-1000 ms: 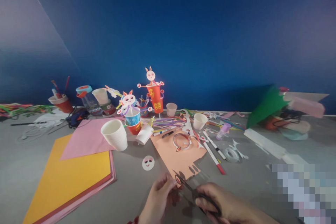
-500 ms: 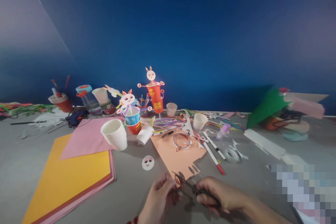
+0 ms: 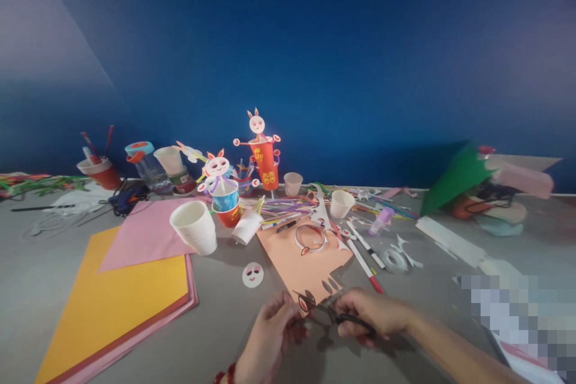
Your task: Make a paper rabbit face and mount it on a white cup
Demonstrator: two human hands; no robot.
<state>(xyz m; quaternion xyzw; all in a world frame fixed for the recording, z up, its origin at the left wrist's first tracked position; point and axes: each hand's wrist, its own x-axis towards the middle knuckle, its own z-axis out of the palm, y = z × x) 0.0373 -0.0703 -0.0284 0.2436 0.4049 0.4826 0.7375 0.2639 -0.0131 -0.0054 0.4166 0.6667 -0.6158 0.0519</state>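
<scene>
My right hand grips the dark handles of a pair of scissors, its blades pointing left towards my other hand. Between finger and thumb, my left hand pinches a small piece of paper that carries an orange pointed oval outlined in black. The blades lie at the edge of this piece, though I cannot tell how far they are parted. Just beyond is a peach paper sheet with a ragged cut near edge. A round white paper face lies flat to the left of the sheet.
Rabbit-faced cup figures, one on red cups and one on a blue cup, stand behind. Left are a white cup and a yellow sheet. Markers and a tape roll lie right, a green sheet farther off.
The scissors and my right hand have shifted slightly, the handles turning a little flatter. My left hand keeps its pinch on the paper piece. The whole view has tilted slightly.
</scene>
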